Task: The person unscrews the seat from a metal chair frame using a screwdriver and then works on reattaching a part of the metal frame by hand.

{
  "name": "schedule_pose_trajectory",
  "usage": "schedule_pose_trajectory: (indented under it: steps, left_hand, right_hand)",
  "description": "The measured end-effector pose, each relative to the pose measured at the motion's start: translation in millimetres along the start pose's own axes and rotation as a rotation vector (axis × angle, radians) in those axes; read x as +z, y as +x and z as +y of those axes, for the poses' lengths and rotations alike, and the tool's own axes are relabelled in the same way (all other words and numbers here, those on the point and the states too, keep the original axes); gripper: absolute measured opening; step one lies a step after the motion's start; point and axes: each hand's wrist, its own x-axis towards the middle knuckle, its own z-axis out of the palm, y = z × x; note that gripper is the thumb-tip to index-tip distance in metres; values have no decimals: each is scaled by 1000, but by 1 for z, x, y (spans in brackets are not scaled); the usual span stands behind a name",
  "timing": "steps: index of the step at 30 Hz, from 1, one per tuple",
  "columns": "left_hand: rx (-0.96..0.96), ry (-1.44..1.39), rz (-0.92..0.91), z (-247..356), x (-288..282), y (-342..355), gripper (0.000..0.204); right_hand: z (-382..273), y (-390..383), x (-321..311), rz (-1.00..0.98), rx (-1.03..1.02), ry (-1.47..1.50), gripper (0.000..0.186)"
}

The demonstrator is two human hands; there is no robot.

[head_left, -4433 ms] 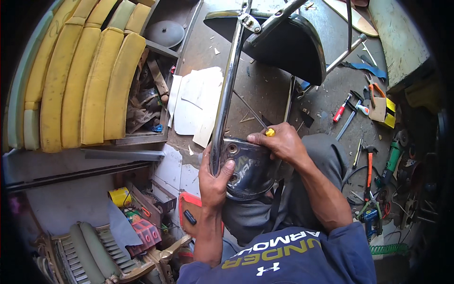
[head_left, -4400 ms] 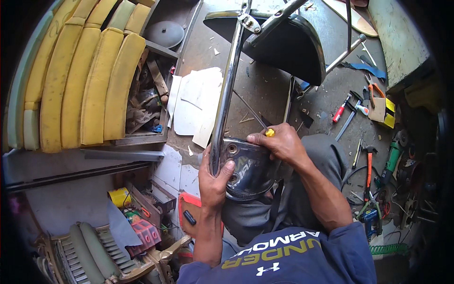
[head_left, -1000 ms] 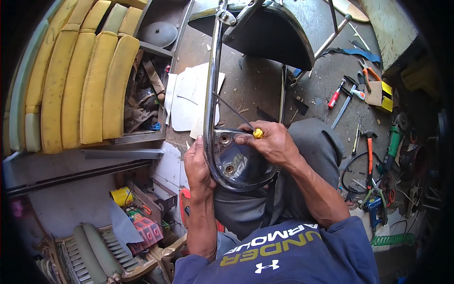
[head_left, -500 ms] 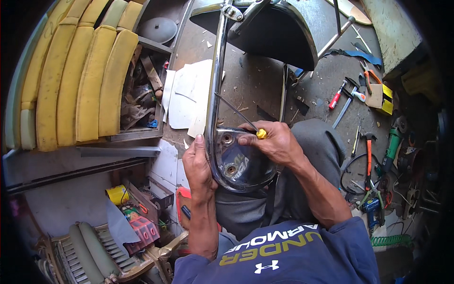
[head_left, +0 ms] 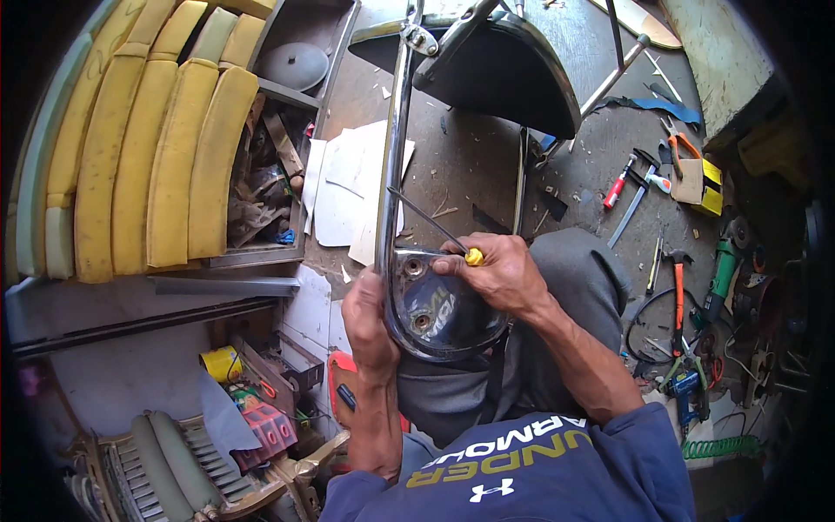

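2 hands are working on a chrome tube frame (head_left: 393, 174) lying across the lap. Closed around the bend, the left hand (head_left: 370, 324) is gripping it; the right hand (head_left: 497, 271) is wrapped around a yellow-handled screwdriver (head_left: 435, 228), its tip pointing away past the frame. The shaft could slip and jab the left fingers — the curved chrome gives little purchase. Compared with 4.4 s ago, the frame is sitting closer and the right hand lower.

We list: yellow cushions (head_left: 148, 148) stacked left; white paper sheets (head_left: 348, 187) on floor; hammer (head_left: 677, 287), red screwdriver (head_left: 617, 183), green grinder (head_left: 720, 270) lying right; yellow tape roll (head_left: 219, 364) below.
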Motion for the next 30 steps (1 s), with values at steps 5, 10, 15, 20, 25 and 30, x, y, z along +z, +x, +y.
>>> schedule_pose_trajectory:
  steps: [5, 10, 15, 20, 25, 30]
  left_hand:
    - [-36, 224, -29, 7, 7, -3, 35]
    - [-62, 150, -29, 2, 4, -2, 33]
    - [-111, 126, -86, 10, 8, -1, 29]
    - [-213, 244, -169, 19, 3, 4, 25]
    - [-170, 173, -133, 8, 2, 2, 24]
    - [-201, 74, -120, 3, -3, 4, 23]
  right_hand:
    - [1, 0, 0, 9, -20, 16, 38]
    - [-4, -1, -2, -4, 9, 12, 37]
    - [-3, -3, 1, 21, -6, 32, 38]
    - [1, 2, 0, 0, 12, -1, 38]
    - [6, 0, 2, -19, 25, 80, 37]
    - [7, 1, 6, -13, 36, 116, 35]
